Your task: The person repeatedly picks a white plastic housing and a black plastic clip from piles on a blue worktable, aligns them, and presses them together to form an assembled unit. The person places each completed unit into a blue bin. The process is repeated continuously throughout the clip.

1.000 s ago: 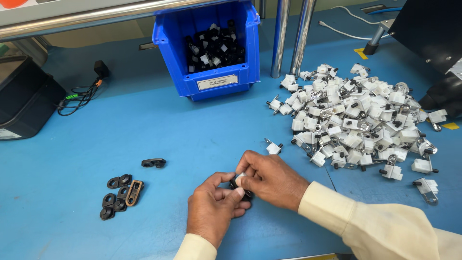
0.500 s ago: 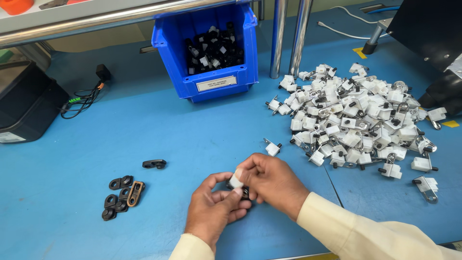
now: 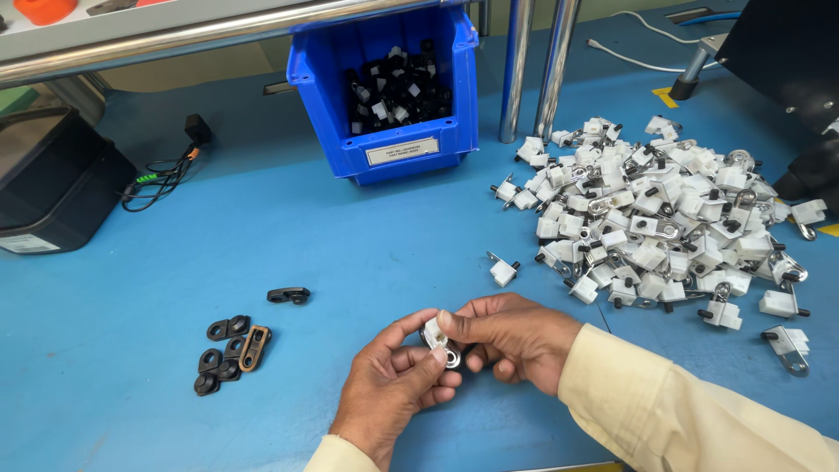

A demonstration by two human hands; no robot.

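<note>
Near us, our left hand and right hand meet above the blue table, fingers of both closed on one small part: a white plastic block with a metal ring at its lower end. Far right lies a pile of similar white parts; far centre, a blue bin.

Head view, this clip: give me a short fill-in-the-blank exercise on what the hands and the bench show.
1. Both hands, left hand and right hand, pinch one small white part with a ____ ring.
2. The heap of white parts lies to the person's ____.
3. The bin holding black parts is ____ in colour.
4. Among the flat black links lies one ____ link.

Missing words: metal; right; blue; brown
</note>
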